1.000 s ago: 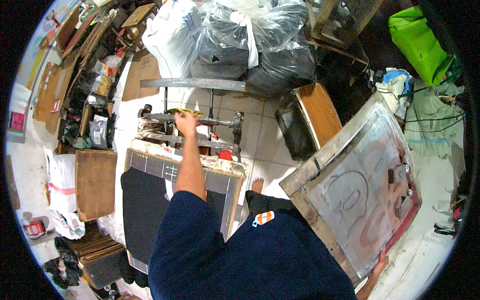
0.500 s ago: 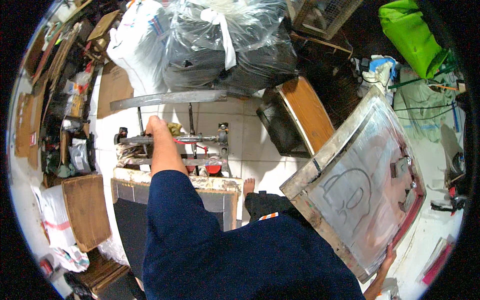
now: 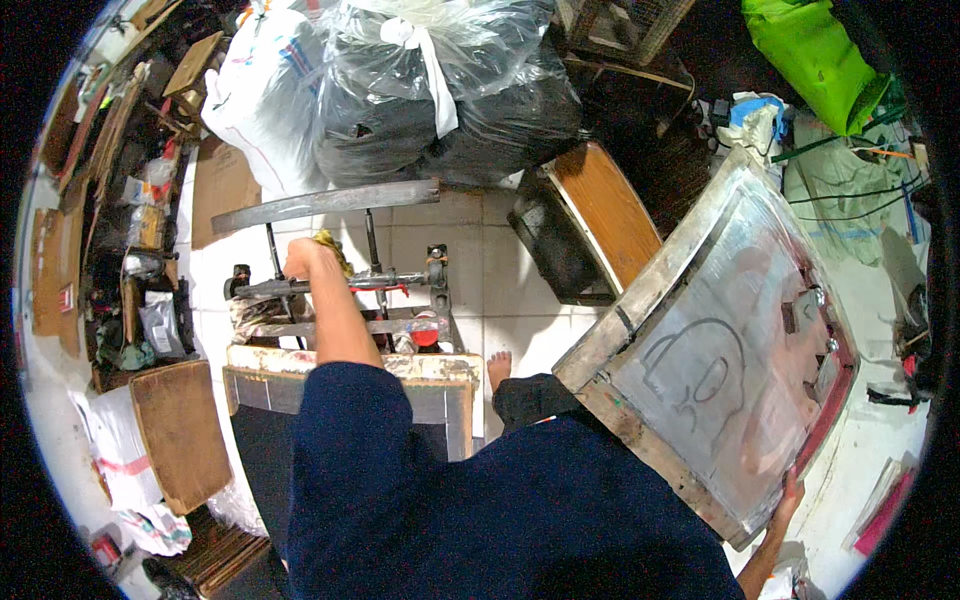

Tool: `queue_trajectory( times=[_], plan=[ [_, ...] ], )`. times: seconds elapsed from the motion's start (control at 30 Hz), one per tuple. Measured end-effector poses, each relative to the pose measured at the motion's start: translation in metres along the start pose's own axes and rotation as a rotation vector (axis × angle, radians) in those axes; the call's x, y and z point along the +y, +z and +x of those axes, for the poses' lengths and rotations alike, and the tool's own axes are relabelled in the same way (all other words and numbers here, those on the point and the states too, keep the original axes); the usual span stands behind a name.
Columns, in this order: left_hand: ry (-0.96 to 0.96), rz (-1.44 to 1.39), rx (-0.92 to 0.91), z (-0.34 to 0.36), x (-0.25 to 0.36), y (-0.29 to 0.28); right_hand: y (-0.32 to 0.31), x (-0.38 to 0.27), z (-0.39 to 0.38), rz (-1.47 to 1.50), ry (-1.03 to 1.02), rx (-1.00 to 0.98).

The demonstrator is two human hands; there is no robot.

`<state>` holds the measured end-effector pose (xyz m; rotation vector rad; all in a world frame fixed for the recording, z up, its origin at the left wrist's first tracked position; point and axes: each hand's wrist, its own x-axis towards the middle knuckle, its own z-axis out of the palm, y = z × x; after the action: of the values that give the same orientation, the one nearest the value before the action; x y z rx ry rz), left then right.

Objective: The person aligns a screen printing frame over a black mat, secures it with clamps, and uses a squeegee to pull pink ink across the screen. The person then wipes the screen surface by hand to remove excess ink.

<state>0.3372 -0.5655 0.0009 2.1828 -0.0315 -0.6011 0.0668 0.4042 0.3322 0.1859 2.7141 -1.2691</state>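
My left hand (image 3: 303,258) is closed in a fist over a metal-bar rig (image 3: 385,281) with clamp-like ends. Against its wrist shows a crumpled yellowish cloth (image 3: 334,245); whether the fingers grip it is hidden. At my right side, my right hand (image 3: 788,500) is closed on the lower outer edge of a screen-printing frame (image 3: 690,400). This worn wooden frame leans tilted against me, with a rounded outline and reddish stains on its greyish mesh. Before my body lies a dark board (image 3: 435,400) with a pale, worn far edge, just below the rig.
Large clear plastic bags (image 3: 390,110) with dark contents and a white sack (image 3: 265,120) stand beyond the rig. A brown-topped box (image 3: 605,215) sits right of it. Cluttered shelves (image 3: 140,250) line the left; a wooden board (image 3: 180,435) leans nearby. A green bag (image 3: 815,60) is far right.
My left hand has shifted slightly nearer on the rig, and the cloth beside it has changed shape. My right hand keeps hold of the frame. The whole view has moved slightly.
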Motion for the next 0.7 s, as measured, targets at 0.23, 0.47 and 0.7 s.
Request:
queue_trajectory(
  times=[0.23,0.47,0.7],
  plan=[
    [0.758,-0.912,-0.622,-0.102,0.013,-0.217,0.010,0.009,0.016,0.002,0.020,-0.049],
    [0.869,0.048,-1.044,-0.215,-0.235,-0.296,0.007,0.053,0.061,0.046,-0.051,-0.033],
    [0.631,0.696,-2.008,-0.197,-0.309,-0.359,-0.020,0.101,0.151,0.021,-0.110,-0.215]
  ],
)
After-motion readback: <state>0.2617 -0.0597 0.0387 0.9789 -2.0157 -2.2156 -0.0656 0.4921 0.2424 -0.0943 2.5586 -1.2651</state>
